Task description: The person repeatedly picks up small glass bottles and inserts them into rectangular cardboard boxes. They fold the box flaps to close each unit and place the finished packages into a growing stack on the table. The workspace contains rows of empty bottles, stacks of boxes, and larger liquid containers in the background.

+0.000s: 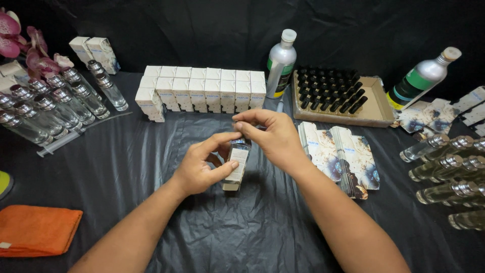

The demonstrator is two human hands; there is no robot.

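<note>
I have a small carton (237, 164) between my hands, just above the black sheet (252, 227) in the middle of the table; my left hand (204, 164) is curled round its lower half, thumb on the pale front panel and fingers behind, closed enough to carry it; my right hand (268, 134) is pinched at the top end, thumb and forefinger nipping what looks like the flap, the other fingers loosely bent. I judge the carton light and thin-walled, so it will dent if I squeeze the broad faces; the edges and corners are the stiffer places to grip. Whether a bottle is already inside I cannot tell; if so, it will be top-heavy and breakable. The printed card looks smooth, a little slippery. Folded cartons (202, 91) stand in rows behind; flat carton blanks (343, 151) lie just right of my wrist; glass bottles (444, 172) lie at both sides.
</note>
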